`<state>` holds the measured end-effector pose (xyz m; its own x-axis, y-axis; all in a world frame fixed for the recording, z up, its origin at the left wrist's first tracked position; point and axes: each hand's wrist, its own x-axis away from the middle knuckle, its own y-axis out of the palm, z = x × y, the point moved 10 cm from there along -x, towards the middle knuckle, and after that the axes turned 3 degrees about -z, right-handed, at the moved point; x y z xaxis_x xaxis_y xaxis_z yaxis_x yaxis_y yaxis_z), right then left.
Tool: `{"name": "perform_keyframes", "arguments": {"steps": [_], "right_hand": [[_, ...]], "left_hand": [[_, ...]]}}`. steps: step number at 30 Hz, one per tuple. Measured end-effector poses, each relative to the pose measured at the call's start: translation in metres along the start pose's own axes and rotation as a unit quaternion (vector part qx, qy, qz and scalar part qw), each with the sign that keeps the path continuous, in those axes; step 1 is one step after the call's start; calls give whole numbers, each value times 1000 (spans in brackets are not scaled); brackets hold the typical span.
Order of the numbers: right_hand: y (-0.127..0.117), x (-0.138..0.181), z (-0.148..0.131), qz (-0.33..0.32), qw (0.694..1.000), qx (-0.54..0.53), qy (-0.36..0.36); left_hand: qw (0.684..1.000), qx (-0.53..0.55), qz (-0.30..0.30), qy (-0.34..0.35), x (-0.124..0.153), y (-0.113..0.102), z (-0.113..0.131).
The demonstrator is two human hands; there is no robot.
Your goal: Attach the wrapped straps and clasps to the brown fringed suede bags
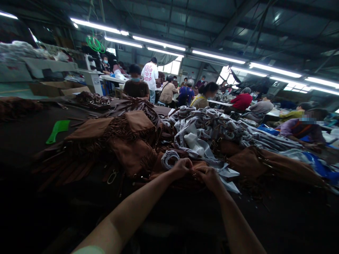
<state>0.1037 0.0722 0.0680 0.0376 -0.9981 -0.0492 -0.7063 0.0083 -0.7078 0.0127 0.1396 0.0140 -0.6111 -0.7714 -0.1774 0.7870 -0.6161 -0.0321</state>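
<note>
Both my hands meet low over a brown fringed bag (200, 164) in front of me. The fingers of my left hand (182, 167) are pinched at its edge. My right hand (209, 177) is closed on the same spot, close to the left fingertips. What exactly lies between the fingers, perhaps a small fitting, is too small to tell. A coiled strap in pale wrapping (170, 159) rests on the bag just left of my left hand. Beside it, more brown bags with fringe (132, 155) are heaped, and a metal clasp (112, 177) hangs over the dark surface.
A green comb (57, 132) lies on the dark table (23, 141) at left. Wrapped straps (212, 123) form a big pile beyond my hands, with more brown bags (246, 162) at right. Co-workers sit around the tables; one person (135, 86) faces me across the heap. An open cardboard box (53, 89) stands at left.
</note>
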Motion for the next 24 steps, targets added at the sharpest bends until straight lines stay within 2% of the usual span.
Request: {"name": "perform_keyframes", "arguments": {"steps": [4,7,9,11,13,15,16,17,20,22,24], "right_hand": [[-4,3,-13,26,998,40,-45],[-2,5,-23,30,994,66,-87],[-3,6,-23,38,992,74,-93],[-4,7,-21,51,992,78,-82],[-6,9,-19,68,991,85,-72],[-8,12,-20,87,989,102,-67],[-8,13,-21,95,987,113,-63],[-8,14,-21,101,986,124,-57],[-6,16,-25,110,983,144,-34],[-6,20,-33,130,978,159,-40],[-7,25,-49,156,966,193,-68]], "left_hand": [[995,97,-4,-24,0,2,-10],[991,130,-1,-21,2,4,-10],[996,90,0,-16,4,5,-2],[1000,-15,0,8,9,1,19],[985,-159,22,55,18,-14,50],[944,-308,84,88,29,-44,82],[915,-376,123,78,35,-64,92],[889,-430,149,39,39,-84,94],[854,-499,115,-88,44,-123,76],[850,-506,101,-103,46,-130,72],[847,-509,125,-89,47,-128,81]]}}
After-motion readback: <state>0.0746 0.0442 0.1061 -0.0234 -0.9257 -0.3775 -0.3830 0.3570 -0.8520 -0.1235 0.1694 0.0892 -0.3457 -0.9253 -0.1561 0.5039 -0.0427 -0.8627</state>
